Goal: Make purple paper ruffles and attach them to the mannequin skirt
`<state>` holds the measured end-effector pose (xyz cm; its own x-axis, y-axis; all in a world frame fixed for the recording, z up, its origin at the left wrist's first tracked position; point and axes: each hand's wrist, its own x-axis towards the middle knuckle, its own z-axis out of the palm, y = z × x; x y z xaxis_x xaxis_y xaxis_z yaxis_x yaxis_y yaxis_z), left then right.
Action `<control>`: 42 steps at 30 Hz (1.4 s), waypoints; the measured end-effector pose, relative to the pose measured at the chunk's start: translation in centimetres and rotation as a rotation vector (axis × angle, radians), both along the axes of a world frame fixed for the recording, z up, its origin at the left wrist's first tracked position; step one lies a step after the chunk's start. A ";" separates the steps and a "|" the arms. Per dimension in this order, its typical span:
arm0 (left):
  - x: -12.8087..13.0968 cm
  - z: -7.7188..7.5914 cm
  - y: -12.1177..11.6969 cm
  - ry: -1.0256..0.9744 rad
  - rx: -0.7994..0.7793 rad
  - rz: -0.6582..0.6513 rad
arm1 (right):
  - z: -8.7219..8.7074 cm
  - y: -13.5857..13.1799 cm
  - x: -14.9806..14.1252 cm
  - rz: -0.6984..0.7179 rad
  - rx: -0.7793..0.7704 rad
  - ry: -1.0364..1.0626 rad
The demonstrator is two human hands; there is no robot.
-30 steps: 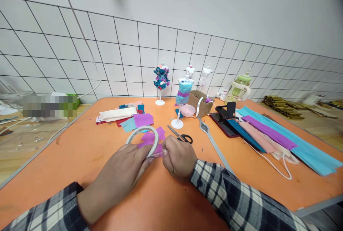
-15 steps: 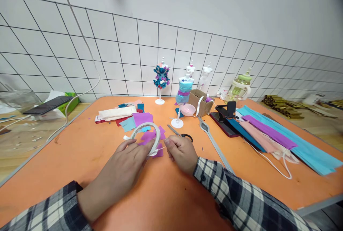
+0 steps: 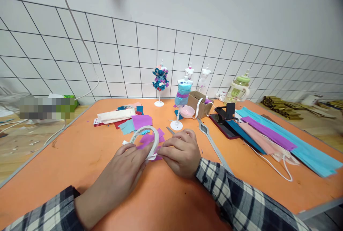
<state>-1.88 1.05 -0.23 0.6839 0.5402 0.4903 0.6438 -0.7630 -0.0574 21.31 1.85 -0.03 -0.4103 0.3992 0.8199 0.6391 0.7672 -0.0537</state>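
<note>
My left hand [image 3: 130,165] is closed around the near side of a white roll of tape [image 3: 155,141], which stands tilted above the orange table. A loose white end of tape [image 3: 152,157] sticks out by the roll's near edge. My right hand [image 3: 182,152] is just right of it, its thumb and fingers pinched together close to that end; whatever they pinch is too small to make out. Purple paper pieces [image 3: 142,121] lie behind the roll. Scissors [image 3: 170,130] are mostly hidden behind my right hand.
Beyond my hands stand a mini dress form in blue and purple [image 3: 183,93], one with teal ruffles [image 3: 160,79], a pink bowl [image 3: 187,111] and a cardboard box [image 3: 200,104]. On the right lie a grey zipper [image 3: 214,143], a phone [image 3: 223,125] and coloured strips [image 3: 270,131].
My right hand has turned and its fingers have come forward over the scissors, toward the tape's loose end. The roll has shifted slightly in my left hand since a second ago.
</note>
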 end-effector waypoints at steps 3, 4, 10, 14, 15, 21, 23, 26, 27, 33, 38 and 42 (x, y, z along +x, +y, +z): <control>0.4 0.7 -0.4 -0.010 0.048 0.063 | 0.3 -0.5 -0.4 -0.009 -0.020 0.040; 0.5 1.0 -0.5 -0.007 0.082 0.083 | 0.3 -0.7 -0.6 -0.008 -0.046 0.059; -0.2 1.5 -0.3 0.087 0.333 0.075 | -0.2 -1.1 -1.9 0.100 -0.437 0.203; -0.6 1.5 0.1 0.096 0.332 0.028 | -0.7 -0.7 -2.1 0.165 -0.642 0.253; -0.6 1.4 0.2 0.091 0.305 0.020 | -0.8 -0.6 -2.1 0.166 -0.660 0.257; -0.6 0.9 0.5 0.058 0.177 -0.022 | -1.3 0.1 -2.2 0.184 -0.756 0.369; -0.7 1.0 0.4 0.045 0.123 0.012 | -1.5 0.5 -2.0 0.221 -0.868 0.422; -0.7 1.2 0.2 -0.017 0.047 0.086 | -1.4 0.9 -1.3 0.200 -0.858 0.503; -0.7 1.2 0.2 -0.038 0.041 0.109 | -1.3 1.0 -1.1 0.149 -0.774 0.525; -0.6 0.6 0.2 -0.064 0.038 0.145 | -0.2 -0.1 -0.5 0.027 -0.152 0.247; -0.3 0.3 -0.3 -0.064 -0.023 0.124 | -0.3 -0.6 -1.2 -0.037 -0.002 0.010; -0.1 0.6 -0.7 -0.046 -0.055 0.108 | -0.3 -0.6 -1.1 -0.048 0.060 -0.019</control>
